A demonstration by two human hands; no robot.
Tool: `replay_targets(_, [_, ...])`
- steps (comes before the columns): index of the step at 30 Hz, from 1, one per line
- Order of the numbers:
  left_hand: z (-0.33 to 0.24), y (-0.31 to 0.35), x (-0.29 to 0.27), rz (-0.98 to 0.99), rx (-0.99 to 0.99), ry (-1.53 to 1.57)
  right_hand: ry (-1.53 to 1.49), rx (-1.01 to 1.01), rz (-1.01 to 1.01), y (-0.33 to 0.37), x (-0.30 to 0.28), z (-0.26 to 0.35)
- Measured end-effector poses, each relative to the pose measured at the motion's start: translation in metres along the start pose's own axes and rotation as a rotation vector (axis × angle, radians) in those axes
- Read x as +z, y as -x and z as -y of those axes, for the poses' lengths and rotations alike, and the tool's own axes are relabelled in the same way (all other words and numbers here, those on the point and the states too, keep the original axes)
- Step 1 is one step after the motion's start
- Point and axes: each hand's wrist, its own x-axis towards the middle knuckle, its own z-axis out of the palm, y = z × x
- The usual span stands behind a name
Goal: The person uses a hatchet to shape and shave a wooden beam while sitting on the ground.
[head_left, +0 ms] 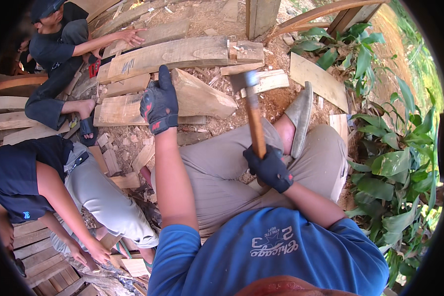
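My right hand, in a black glove, is wrapped round the wooden handle of a hatchet. Its metal head is raised above the chip-strewn ground, apart from the wood. My left hand, gloved in black with red marks, lies against a thick, angled wood block. The thumb stretches along the block's left end, while the other fingers look curled and are partly hidden. Left of that hand is another stretch of wood; whether it joins the block I cannot tell. Beyond lies a long plank.
At upper left a person sits by the planks, near a red-handled saw. Another person bends down at lower left. My shoe rests near the chips. Leafy plants line the right side, and a flat board lies ahead.
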Motion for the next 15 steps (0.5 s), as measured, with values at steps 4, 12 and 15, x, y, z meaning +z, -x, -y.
replay_targets(4, [-0.022,0.015,-0.010,-0.012,-0.037,0.036,0.149,-0.029,0.052,-0.010,-0.003,-0.021])
replay_targets(12, [-0.007,0.013,0.002,-0.136,0.031,0.058,-0.022,-0.110,0.013,0.022,-0.029,0.060])
replay_targets(15, [-0.003,0.009,0.006,-0.130,0.048,0.047,-0.038,-0.079,-0.022,0.012,-0.015,0.049])
